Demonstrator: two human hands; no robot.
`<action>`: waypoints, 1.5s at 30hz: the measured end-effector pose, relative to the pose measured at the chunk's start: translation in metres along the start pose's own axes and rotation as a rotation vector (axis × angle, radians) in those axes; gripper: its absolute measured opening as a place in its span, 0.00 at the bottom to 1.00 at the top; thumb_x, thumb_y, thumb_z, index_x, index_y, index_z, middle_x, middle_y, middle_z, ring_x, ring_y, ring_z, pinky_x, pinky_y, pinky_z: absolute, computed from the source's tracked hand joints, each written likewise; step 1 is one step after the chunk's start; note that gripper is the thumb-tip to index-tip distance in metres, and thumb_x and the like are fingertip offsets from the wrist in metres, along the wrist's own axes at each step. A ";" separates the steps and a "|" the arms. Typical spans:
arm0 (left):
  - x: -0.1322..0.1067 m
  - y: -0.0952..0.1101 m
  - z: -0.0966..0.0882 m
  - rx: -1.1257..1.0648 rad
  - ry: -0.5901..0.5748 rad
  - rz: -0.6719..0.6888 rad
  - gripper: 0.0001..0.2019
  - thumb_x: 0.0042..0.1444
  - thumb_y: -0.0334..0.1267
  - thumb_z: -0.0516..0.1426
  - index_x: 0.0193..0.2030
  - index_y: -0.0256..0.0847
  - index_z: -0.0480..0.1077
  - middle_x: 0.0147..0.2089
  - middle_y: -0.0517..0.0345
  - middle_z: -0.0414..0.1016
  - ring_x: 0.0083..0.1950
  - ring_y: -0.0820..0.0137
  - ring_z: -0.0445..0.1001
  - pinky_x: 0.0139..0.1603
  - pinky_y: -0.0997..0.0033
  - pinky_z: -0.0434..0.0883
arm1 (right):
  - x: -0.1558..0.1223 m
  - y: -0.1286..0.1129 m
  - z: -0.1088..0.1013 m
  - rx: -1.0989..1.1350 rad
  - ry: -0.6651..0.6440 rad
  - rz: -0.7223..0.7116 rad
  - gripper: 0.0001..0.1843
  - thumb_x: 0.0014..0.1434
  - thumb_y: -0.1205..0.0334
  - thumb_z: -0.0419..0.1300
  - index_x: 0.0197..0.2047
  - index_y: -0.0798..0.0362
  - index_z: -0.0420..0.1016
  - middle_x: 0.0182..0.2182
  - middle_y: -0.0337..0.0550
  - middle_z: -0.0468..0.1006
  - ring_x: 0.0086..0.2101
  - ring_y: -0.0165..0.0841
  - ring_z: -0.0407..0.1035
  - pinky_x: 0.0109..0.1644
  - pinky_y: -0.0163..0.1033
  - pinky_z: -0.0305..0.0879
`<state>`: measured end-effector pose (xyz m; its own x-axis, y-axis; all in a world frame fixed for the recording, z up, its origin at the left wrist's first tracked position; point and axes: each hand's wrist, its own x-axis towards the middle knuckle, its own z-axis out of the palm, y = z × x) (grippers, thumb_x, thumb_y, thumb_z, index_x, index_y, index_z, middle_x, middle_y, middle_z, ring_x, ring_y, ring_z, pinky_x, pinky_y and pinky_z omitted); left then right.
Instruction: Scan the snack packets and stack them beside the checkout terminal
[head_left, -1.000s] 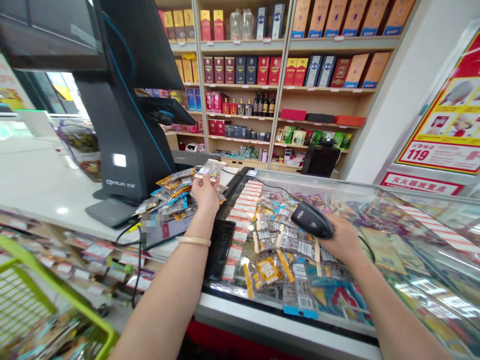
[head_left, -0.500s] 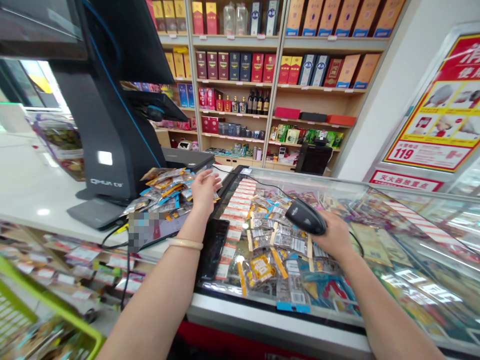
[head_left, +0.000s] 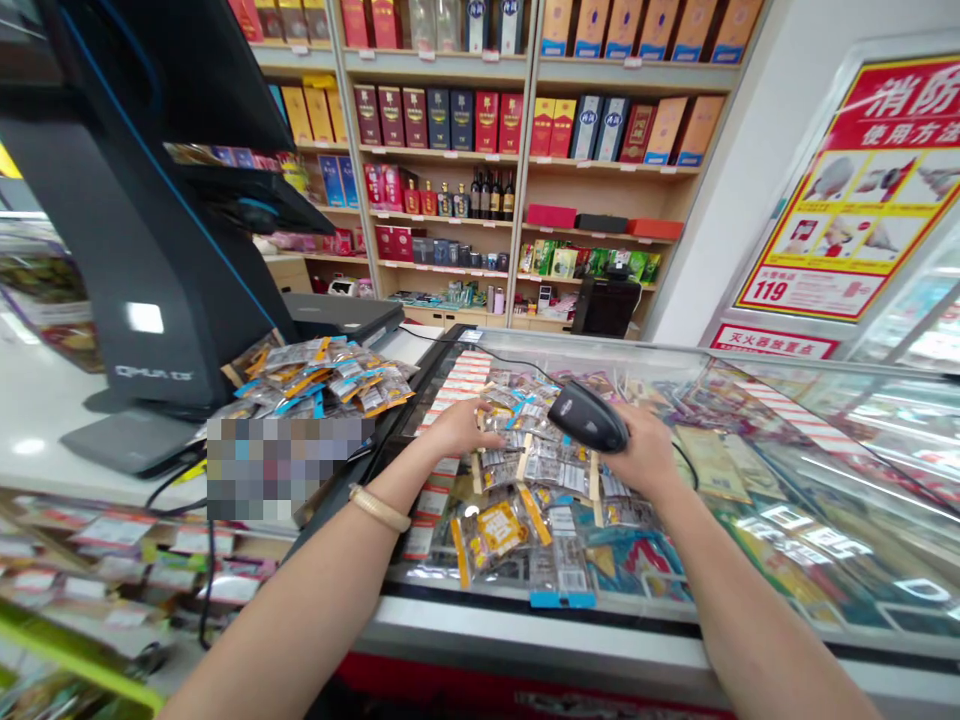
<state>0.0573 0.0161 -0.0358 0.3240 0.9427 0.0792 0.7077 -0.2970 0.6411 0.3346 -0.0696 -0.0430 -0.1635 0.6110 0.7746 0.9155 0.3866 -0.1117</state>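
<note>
My right hand [head_left: 643, 455] is wrapped round a black barcode scanner [head_left: 587, 417], held just above several small snack packets [head_left: 525, 480] spread on the glass counter [head_left: 787, 500]. My left hand [head_left: 459, 428] reaches onto the left edge of those packets, fingers curled on one of them; a pale bracelet sits on its wrist. A heap of similar packets [head_left: 315, 380] lies to the left beside the black checkout terminal [head_left: 142, 280].
Shelves of boxed goods and bottles [head_left: 465, 150] fill the back wall. A red and yellow poster [head_left: 847, 190] hangs at the right. A small black printer [head_left: 606, 305] stands behind the counter. A green basket rim [head_left: 75, 665] shows at the lower left.
My left hand left the heap by the terminal, released the packet there, and moved right and down onto the packets on the glass. The scanner hand stayed roughly where it was.
</note>
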 end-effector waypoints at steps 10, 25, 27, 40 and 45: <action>-0.002 0.000 -0.024 -0.721 0.172 -0.094 0.17 0.33 0.43 0.69 0.29 0.36 0.73 0.26 0.59 0.72 0.25 0.74 0.67 0.22 0.76 0.64 | 0.001 -0.002 -0.001 0.006 -0.015 -0.012 0.18 0.47 0.60 0.58 0.42 0.50 0.78 0.36 0.47 0.83 0.36 0.41 0.76 0.41 0.42 0.71; -0.004 0.014 -0.012 -0.995 0.236 0.145 0.18 0.39 0.47 0.67 0.30 0.37 0.68 0.29 0.65 0.66 0.30 0.78 0.65 0.33 0.68 0.78 | 0.002 -0.007 0.000 0.067 -0.098 -0.070 0.16 0.45 0.63 0.59 0.40 0.51 0.76 0.36 0.46 0.82 0.37 0.40 0.75 0.42 0.42 0.69; -0.005 0.017 -0.008 -1.021 0.220 0.145 0.18 0.39 0.46 0.67 0.28 0.38 0.65 0.28 0.67 0.63 0.30 0.79 0.63 0.35 0.66 0.79 | 0.003 -0.011 -0.001 0.069 -0.106 -0.083 0.15 0.45 0.62 0.60 0.40 0.51 0.76 0.35 0.47 0.81 0.37 0.41 0.74 0.42 0.42 0.68; -0.004 0.022 0.008 -0.973 0.131 0.151 0.14 0.42 0.41 0.64 0.26 0.39 0.62 0.27 0.67 0.60 0.30 0.77 0.63 0.39 0.62 0.79 | 0.006 -0.031 0.002 -0.023 -0.253 -0.057 0.13 0.46 0.63 0.60 0.39 0.51 0.76 0.33 0.46 0.80 0.35 0.39 0.72 0.39 0.41 0.62; -0.005 0.021 0.010 -1.025 0.120 0.140 0.16 0.42 0.41 0.65 0.26 0.39 0.61 0.27 0.68 0.62 0.29 0.78 0.63 0.40 0.61 0.79 | 0.004 -0.028 0.002 -0.011 -0.217 -0.065 0.14 0.46 0.62 0.60 0.39 0.50 0.76 0.35 0.46 0.81 0.36 0.40 0.73 0.41 0.41 0.64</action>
<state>0.0771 0.0037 -0.0298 0.2576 0.9354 0.2422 -0.2228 -0.1864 0.9569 0.3077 -0.0764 -0.0377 -0.2963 0.7196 0.6280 0.9042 0.4231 -0.0583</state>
